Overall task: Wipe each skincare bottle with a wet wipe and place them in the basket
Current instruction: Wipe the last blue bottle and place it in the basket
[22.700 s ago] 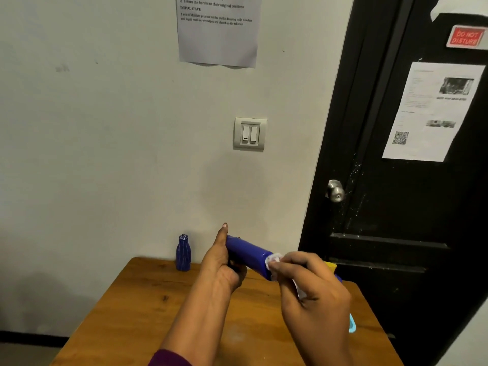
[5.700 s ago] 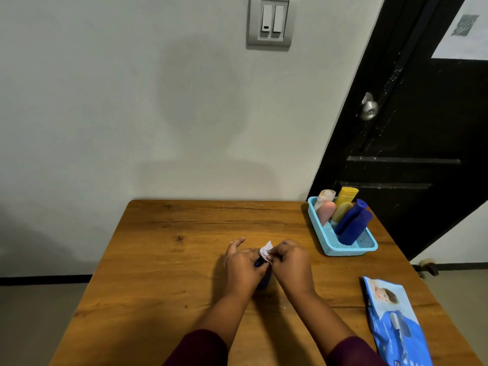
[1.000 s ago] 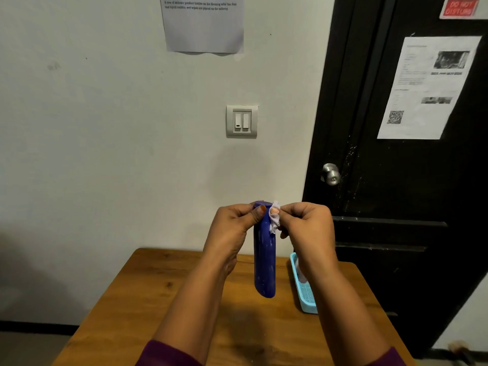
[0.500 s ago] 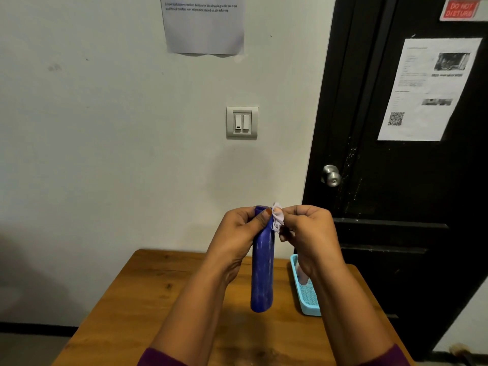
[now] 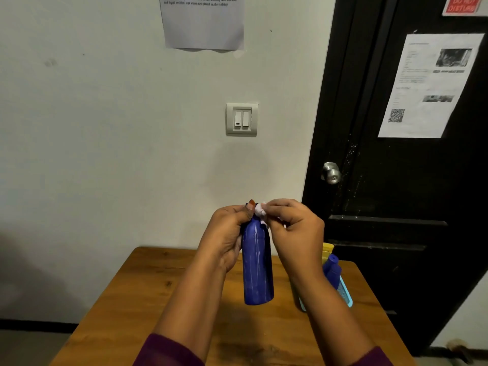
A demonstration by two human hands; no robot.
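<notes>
1. The left hand [image 5: 227,239] grips the upper part of the blue bottle [image 5: 257,268], thumb at its top.
2. The blue bottle hangs upright above the tabletop [image 5: 148,294], clear of the wood.
3. The right hand [image 5: 293,231], just right of the bottle, pinches a crumpled white wet wipe [image 5: 260,213] against the bottle's neck.
4. The light-blue basket [image 5: 346,297] sits on the tabletop right of the bottle, partly hidden behind the right forearm, with a blue tube [image 5: 331,269] and a yellow item [image 5: 327,249] in it.

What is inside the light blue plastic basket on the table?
In the light blue plastic basket, a dark blue bottle and a yellow tube show; the right hand hides the rest.
</notes>
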